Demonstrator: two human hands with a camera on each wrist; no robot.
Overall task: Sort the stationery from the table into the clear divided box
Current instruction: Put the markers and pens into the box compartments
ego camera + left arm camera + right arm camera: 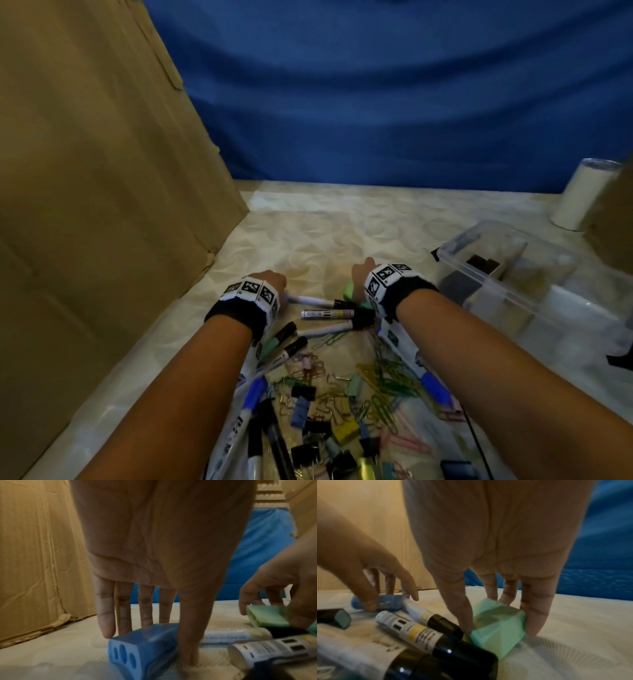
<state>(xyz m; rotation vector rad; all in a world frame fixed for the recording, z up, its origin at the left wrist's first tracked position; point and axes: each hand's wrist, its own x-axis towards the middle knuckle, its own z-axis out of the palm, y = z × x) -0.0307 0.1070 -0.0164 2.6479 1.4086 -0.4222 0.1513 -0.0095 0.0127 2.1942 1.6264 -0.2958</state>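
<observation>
Near the desk's middle, left hand (154, 563) pinched a blue sharpener (142, 649), right hand (496, 555) a green sharpener (498, 627); markers (329, 313) and clips (342, 404) remained unsorted.

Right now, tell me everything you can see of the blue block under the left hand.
The blue block is a small, matte, plastic-looking box with rounded edges; its end face has three oval holes. It lies on its side on the pale table, by the end of a white marker. The left hand pinches it from above, thumb on one side and fingers on the other.
</observation>
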